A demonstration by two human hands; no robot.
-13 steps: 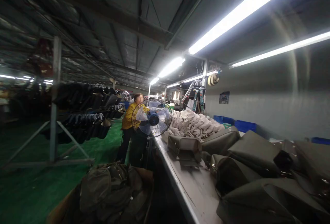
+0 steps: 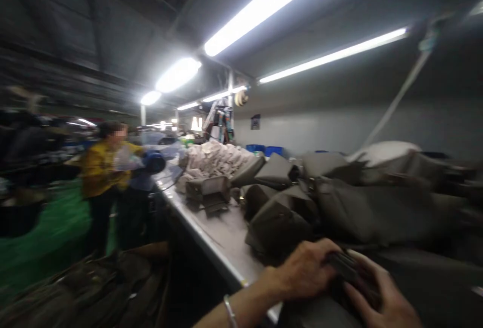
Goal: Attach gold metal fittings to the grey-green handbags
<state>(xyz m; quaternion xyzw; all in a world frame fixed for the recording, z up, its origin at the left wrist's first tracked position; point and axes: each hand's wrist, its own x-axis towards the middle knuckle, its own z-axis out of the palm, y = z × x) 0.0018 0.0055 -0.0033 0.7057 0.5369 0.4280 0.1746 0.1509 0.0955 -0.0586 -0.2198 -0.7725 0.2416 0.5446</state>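
Both hands have entered, clamped on dark material; a box holds dark cloth

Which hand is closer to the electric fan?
Left. The left hand is to the right of the electric fan and much nearer the camera; the right hand is farther right again, beyond the left one.

Bags on table, cloth heap beyond them, fan and co-worker at left
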